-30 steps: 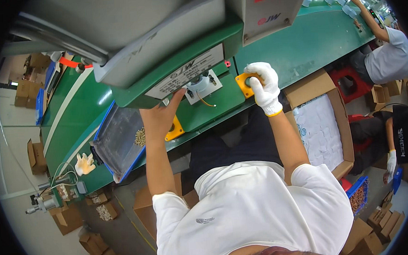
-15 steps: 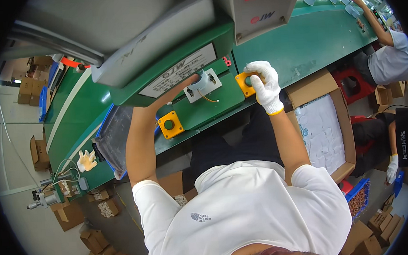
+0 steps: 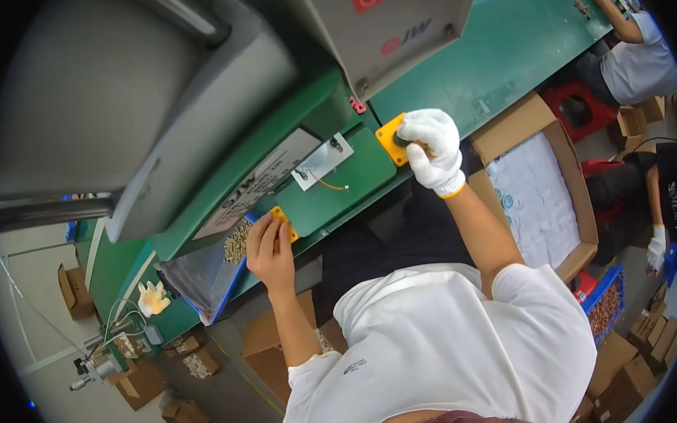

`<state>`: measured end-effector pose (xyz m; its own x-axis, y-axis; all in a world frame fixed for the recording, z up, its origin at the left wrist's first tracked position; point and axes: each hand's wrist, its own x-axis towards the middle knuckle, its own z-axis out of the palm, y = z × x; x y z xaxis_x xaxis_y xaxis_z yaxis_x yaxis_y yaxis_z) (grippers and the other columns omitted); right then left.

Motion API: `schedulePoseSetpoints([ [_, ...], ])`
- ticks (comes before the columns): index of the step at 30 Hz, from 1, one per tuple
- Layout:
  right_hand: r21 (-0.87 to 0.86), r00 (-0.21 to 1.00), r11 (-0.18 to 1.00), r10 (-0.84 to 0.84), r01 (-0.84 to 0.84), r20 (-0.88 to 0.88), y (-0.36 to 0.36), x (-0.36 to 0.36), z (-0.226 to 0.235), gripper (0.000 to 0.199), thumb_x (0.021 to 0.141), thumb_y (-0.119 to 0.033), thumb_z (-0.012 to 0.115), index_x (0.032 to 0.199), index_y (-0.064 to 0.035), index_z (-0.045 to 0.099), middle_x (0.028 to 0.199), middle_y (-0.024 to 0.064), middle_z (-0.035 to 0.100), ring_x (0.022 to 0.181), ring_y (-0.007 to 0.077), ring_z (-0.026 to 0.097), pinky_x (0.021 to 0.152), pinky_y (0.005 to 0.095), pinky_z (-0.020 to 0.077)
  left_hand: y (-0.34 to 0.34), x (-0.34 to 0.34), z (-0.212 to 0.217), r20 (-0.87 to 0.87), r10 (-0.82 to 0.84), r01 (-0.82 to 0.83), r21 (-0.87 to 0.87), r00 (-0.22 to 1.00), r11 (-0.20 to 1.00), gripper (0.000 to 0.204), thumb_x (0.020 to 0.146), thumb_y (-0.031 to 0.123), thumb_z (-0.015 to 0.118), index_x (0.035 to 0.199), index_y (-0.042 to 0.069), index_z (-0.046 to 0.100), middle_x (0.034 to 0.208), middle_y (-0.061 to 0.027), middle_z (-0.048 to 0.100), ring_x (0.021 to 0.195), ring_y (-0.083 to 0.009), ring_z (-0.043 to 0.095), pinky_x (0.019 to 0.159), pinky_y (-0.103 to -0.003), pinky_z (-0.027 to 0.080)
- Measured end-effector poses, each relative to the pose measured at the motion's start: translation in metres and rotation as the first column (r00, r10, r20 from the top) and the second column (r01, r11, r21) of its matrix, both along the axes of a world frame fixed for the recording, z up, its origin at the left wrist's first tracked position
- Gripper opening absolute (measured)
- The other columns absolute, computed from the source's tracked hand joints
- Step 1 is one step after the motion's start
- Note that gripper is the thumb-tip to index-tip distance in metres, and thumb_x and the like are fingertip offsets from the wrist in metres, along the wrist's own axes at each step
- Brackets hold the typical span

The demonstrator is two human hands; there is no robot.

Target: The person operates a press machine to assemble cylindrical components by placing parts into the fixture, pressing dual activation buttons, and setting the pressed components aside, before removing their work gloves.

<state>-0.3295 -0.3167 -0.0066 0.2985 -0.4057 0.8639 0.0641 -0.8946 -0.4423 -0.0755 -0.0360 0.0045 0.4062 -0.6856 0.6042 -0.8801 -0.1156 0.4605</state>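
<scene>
My bare left hand [image 3: 269, 250] lies over the left yellow push-button box [image 3: 280, 215], fingers stretched across it and hiding its button. My right hand [image 3: 434, 147], in a white knit glove, curls its fingers and thumb around the green button of the right yellow push-button box [image 3: 391, 138]. Between the two boxes a white fixture plate [image 3: 339, 156] sits on a green base [image 3: 353, 191]. A thin yellowish wire [image 3: 327, 184] with a small connector trails from the fixture. The machine's green head [image 3: 251, 170] hangs above and hides part of the plate.
Left of the machine stands a blue-edged tray [image 3: 211, 277] with small brass-coloured parts. A cream glove [image 3: 153, 299] lies beyond it. On my right is an open carton [image 3: 574, 197] of white packed pieces. Co-workers sit farther right, near a red stool [image 3: 569, 112] and the green conveyor [image 3: 492, 66].
My left hand has left the pale blue cup in the fixture and come down onto the left button box. My right hand stays at its box. The view has shifted and tilted.
</scene>
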Motion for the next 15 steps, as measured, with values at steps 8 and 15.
schedulePoseSetpoints([
  [8,-0.107,0.985,0.989,-0.118,0.105,-0.123,0.002,0.014,0.024,0.006,0.074,-0.007,0.070,0.075,-0.0081,0.064,0.073,0.0063,0.061,0.061,0.0319,0.061,0.060,0.0424,0.0527,0.003,0.019,0.012,0.297,-0.036,0.028,0.030,0.954,0.999,0.017,0.081,0.006,0.092,0.089,0.002,0.078,0.113,-0.0137,0.080,0.102,-0.0342,0.075,0.086,-0.045,0.060],
  [15,0.514,0.984,0.843,0.086,-0.156,0.158,-0.002,0.003,-0.017,0.018,0.094,-0.007,0.068,0.110,-0.0003,0.073,0.105,0.0138,0.074,0.093,0.0255,0.070,0.088,0.0354,0.0567,0.013,0.071,0.007,-0.074,0.236,-0.221,0.170,0.969,0.960,0.020,0.097,0.013,0.080,0.108,-0.003,0.079,0.121,-0.0172,0.077,0.117,-0.0370,0.071,0.105,-0.046,0.054],
])
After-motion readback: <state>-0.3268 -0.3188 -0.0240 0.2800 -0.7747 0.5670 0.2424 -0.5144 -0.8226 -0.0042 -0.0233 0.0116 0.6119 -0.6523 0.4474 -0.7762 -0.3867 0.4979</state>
